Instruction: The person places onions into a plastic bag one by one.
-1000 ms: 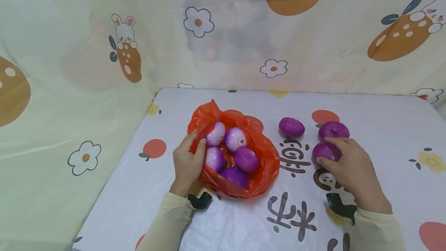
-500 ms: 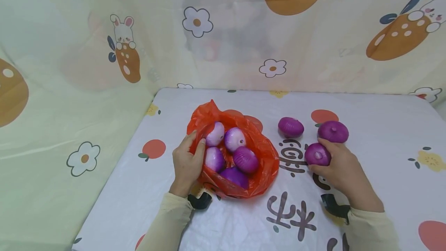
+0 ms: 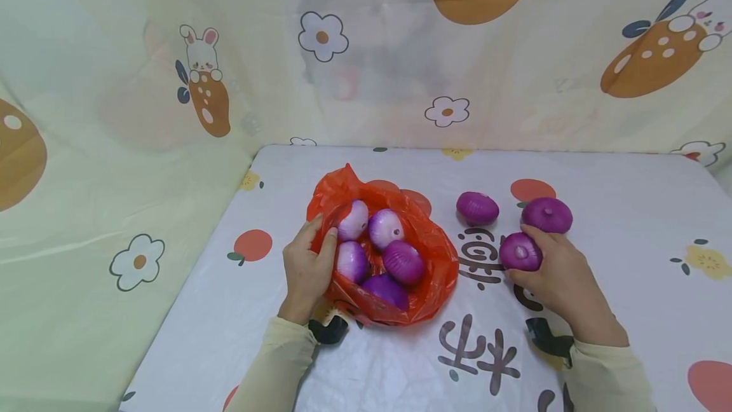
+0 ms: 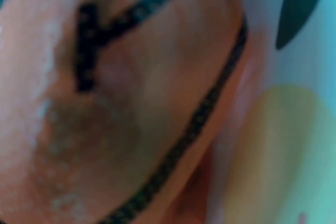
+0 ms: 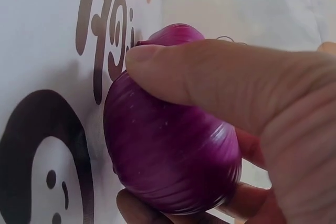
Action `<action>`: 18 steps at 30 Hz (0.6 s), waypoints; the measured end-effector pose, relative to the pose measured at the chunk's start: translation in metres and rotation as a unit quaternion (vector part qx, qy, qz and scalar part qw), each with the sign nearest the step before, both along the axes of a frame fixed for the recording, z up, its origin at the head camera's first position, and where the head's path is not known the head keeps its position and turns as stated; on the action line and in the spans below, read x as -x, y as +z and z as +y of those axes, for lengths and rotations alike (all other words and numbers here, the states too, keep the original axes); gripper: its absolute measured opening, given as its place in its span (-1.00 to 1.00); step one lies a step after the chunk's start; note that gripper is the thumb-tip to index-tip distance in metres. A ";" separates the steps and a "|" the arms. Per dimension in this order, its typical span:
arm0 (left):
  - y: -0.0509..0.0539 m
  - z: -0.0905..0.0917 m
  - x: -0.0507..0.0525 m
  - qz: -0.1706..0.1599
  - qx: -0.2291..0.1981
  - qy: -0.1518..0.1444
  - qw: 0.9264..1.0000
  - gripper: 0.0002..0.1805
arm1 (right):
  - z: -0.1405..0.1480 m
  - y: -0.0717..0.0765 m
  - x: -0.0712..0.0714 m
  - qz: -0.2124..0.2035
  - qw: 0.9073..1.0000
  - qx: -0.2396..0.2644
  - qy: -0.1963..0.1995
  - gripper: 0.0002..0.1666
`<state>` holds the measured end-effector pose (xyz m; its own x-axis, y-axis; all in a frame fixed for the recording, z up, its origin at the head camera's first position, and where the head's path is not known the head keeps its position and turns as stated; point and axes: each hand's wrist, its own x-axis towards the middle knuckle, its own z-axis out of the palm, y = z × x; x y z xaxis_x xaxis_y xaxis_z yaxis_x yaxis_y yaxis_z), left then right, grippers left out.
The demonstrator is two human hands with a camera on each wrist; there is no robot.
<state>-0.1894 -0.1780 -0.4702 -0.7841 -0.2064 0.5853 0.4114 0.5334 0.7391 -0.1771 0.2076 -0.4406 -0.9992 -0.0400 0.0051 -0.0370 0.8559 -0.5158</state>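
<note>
Red bag: my landmark; the red plastic bag [image 3: 441,253] sits mouth-up and wide open on the printed tablecloth [image 3: 400,370].
Bag contents: five purple onions [image 3: 403,262] in view inside, paler ones toward the bag's far and left sides, darker ones toward its right and near sides.
Left hand: my left hand [image 3: 305,266] at the bag's left rim, plastic pinched between thumb and fingers, thumb tip right by the onions.
Right hand: my right hand [image 3: 566,278], well apart from the bag on its right, pinching one onion, thumb on one side, fingers on the other.
Held onion: the held onion [image 3: 520,252] is right of the bag, root or stem end facing the bag side; can't tell if it touches the cloth.
Loose onions: the big onion [image 3: 547,215] right of the bag, just beyond the held one; the lone onion [image 3: 477,208] nearer the bag, off its far right side.
Left wrist view: blurry skin, dark cord [image 4: 178,145], cloth; fingers not readable.
Backdrop: patterned sheet [image 3: 389,75] behind the bag, rabbits and flowers.
Sleeves: cream sleeves [image 3: 274,361], on the bag's near side.
</note>
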 end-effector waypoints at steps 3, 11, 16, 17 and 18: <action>0.000 0.000 0.000 0.000 0.000 0.001 1.000 -0.60 | 0.000 0.001 0.000 0.010 1.000 0.003 0.004 0.15; 0.000 0.000 0.000 -0.005 0.003 0.007 1.000 -0.58 | -0.001 0.002 -0.001 0.023 1.000 0.016 0.003 0.16; 0.000 0.000 -0.001 -0.004 0.000 0.006 1.000 -0.59 | -0.001 0.002 -0.001 0.023 1.000 0.020 -0.001 0.17; 0.000 0.001 -0.001 -0.004 0.000 0.005 1.000 -0.59 | -0.002 0.002 -0.002 0.023 0.999 0.021 -0.001 0.16; 0.000 0.001 -0.001 -0.003 -0.001 0.005 1.000 -0.59 | -0.002 0.002 -0.002 0.023 0.999 0.023 -0.002 0.16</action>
